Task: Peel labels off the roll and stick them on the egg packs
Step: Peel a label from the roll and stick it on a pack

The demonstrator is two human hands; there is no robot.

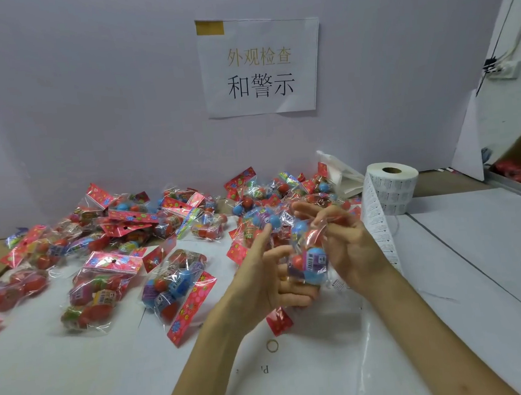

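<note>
I hold one egg pack [311,260], a clear bag of blue and red eggs with a red header hanging below, above the table's middle. My left hand [276,281] cups it from below and the left, fingers curled round its lower part and the index finger pointing up. My right hand [348,241] pinches the pack's upper plastic from the right. The white label roll [393,187] stands upright at the back right. Its strip of labels [380,234] trails toward me behind my right hand. I cannot make out a loose label on either hand.
Several egg packs [178,281] lie scattered over the white table's left and back. A small rubber ring [272,346] lies near my left forearm. A paper sign [260,66] hangs on the wall. A white plastic bag [340,172] sits behind the roll.
</note>
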